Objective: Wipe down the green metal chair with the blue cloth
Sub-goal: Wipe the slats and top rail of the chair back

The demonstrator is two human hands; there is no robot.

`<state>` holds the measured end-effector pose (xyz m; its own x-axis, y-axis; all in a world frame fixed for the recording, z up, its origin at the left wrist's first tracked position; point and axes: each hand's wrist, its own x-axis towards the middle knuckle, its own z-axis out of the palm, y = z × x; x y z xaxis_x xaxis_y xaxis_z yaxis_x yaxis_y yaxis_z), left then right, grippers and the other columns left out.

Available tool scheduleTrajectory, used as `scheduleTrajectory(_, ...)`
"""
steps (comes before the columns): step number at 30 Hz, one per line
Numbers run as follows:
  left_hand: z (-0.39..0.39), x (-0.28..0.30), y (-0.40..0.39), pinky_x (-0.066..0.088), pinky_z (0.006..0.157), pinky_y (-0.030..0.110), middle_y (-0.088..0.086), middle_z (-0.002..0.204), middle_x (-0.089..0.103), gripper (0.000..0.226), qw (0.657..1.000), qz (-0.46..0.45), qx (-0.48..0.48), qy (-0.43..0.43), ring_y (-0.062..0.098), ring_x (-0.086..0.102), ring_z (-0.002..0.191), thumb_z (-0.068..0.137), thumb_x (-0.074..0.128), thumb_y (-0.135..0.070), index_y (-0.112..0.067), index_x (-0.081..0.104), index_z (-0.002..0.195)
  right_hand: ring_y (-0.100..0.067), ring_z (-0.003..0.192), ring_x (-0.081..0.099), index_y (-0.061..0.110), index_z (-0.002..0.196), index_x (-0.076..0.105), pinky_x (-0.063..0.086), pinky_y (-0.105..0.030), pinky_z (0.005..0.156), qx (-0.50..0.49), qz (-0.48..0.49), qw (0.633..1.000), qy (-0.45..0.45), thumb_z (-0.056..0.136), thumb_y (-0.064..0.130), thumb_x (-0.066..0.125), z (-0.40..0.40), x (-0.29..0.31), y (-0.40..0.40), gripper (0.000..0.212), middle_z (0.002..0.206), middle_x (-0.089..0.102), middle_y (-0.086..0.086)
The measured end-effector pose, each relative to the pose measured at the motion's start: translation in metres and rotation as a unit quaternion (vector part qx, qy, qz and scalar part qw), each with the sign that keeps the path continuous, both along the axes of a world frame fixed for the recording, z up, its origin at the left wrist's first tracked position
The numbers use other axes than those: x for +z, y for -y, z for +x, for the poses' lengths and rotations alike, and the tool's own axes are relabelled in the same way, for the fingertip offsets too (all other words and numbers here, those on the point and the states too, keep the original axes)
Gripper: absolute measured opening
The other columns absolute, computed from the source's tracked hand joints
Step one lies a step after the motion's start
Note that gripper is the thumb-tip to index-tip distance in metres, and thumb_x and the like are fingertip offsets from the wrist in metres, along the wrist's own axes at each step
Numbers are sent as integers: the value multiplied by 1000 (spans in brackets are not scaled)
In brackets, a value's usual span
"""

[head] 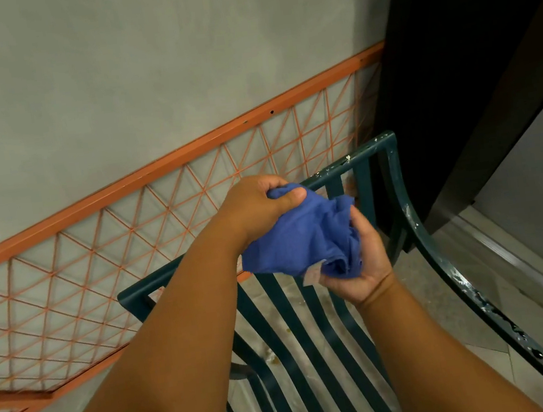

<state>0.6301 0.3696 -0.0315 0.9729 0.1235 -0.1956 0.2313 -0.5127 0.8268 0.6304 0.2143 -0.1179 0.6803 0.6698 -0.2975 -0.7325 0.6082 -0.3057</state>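
Head view: both hands hold the cloth (pixel 305 236) up over the chair (pixel 415 232); left hand (pixel 259 204) grips the upper end, fingers curled round it, thumb pressed on the fabric; right hand (pixel 364 262) cups the lower bunch from below, palm up, fingers curled into the folds; cloth is blue, crumpled, stretched between the two hands, a small pale tag at its bottom edge; whether cloth touches the chair cannot be told, it sits in front of the backrest top rail; chair is dark green metal, slatted back and seat, top rail running from left corner behind the left forearm up to right corner; white chipped specks on the top rail and on the right armrest; water drops on the lower armrest; floor (pixel 270 313) shows between the slats, pale, with a few yellowish spots; behind the chair an orange grid panel (pixel 105 262) leans along the grey wall (pixel 141 67); dark door frame (pixel 436 80) at right, just beside the chair's right corner.
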Motion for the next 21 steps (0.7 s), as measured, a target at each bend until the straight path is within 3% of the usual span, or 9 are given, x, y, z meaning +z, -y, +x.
scheduleTrajectory(2,2,-4,-2,48,66,25,-7,87,64,11,1000,0,19,-1,13,60,80,84,69,-37,-26,67,88,-35,115,60,7,128,61,43,-56,99,29,1,999,19,92,43,50,-2,-2,-2,52,134,57,-19)
scheduleTrajectory(5,5,-10,-6,46,67,27,-7,85,56,24,997,-11,80,15,12,57,76,83,65,-47,-28,65,98,-31,108,65,5,118,67,54,-44,89,26,-64,996,53,80,25,66,8,5,1,43,123,64,-18)
scheduleTrajectory(10,7,-23,-10,45,76,25,-10,92,60,22,994,41,97,28,8,56,84,93,54,-41,-24,63,103,-35,106,65,0,119,61,56,-40,88,35,-258,951,169,92,11,56,41,26,8,29,113,68,-21)
scheduleTrajectory(13,2,-26,-10,50,87,29,-6,104,67,23,999,-18,48,-5,11,62,97,87,64,-40,-26,65,105,-35,109,64,-3,124,57,55,-39,90,92,-232,951,181,95,14,48,53,40,13,35,119,65,-23)
scheduleTrajectory(15,-1,-22,-10,53,85,29,-2,103,70,24,998,-48,23,-29,14,65,96,83,70,-35,-21,67,102,-32,109,64,-2,125,56,54,-39,92,110,-209,955,181,93,20,46,58,45,19,40,121,64,-22)
scheduleTrajectory(18,-3,-15,-4,57,79,33,6,99,72,22,995,-83,32,-48,22,69,92,82,74,-24,-12,68,99,-32,109,65,1,122,60,55,-44,90,61,-240,955,162,93,28,51,59,39,21,41,118,67,-18)
scheduleTrajectory(21,0,-11,6,56,77,40,11,91,71,12,996,-39,67,-46,27,68,87,82,72,-21,-12,68,90,-32,98,67,14,114,63,56,-39,71,-96,-385,915,81,92,30,55,47,19,11,28,109,70,-10)
